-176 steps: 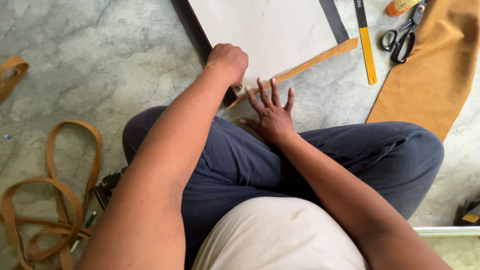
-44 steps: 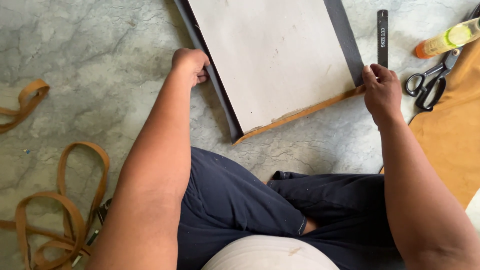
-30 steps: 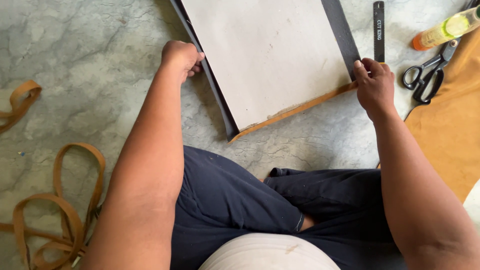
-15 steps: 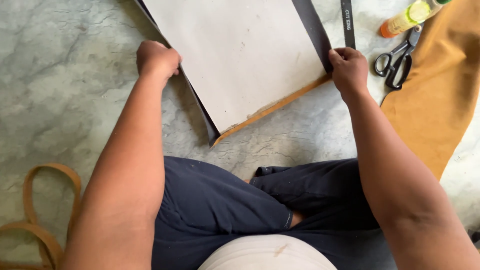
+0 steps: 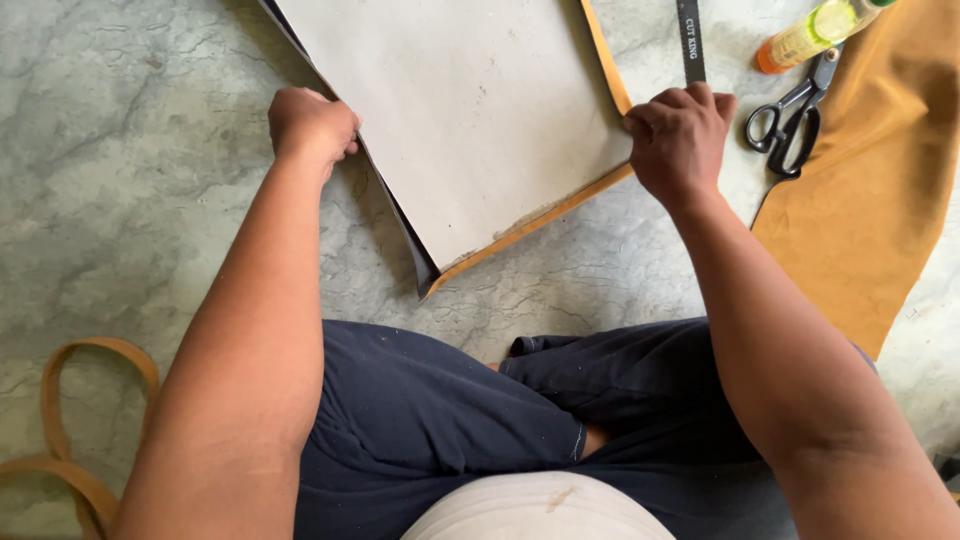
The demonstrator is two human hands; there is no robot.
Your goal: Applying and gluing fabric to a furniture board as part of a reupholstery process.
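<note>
nearest to me are the crossed legs in dark trousers (image 5: 440,420) and the pale shirt (image 5: 540,510) at the bottom edge; i'm sitting on a grey marbled floor (image 5: 130,180), which is why everything is laid flat within arm's reach. off to my lower left a tan strap (image 5: 70,420) loops on the floor, well apart from the work.

further out, both arms reach forward to a pale board (image 5: 460,110) lying on the floor, tilted so one corner points back toward my knees. under it i see a dark sheet showing along its left edge and a tan strip (image 5: 540,215) along its near right edge, so the layers look stacked and lined up. my left hand (image 5: 312,125) is curled closed at the left edge, fingers tucked round the edge of the stack, gripping it. my right hand (image 5: 680,135) is closed too, knuckles up, pinching the right edge where the tan strip turns the corner. i judge the two grips on opposite sides are for steadying or shifting the whole stack at once.

beyond the right hand, just beside it, lie black scissors (image 5: 790,120), a dark ruler (image 5: 690,40), a small orange-and-yellow bottle (image 5: 815,30), and a big tan sheet (image 5: 870,180).
</note>
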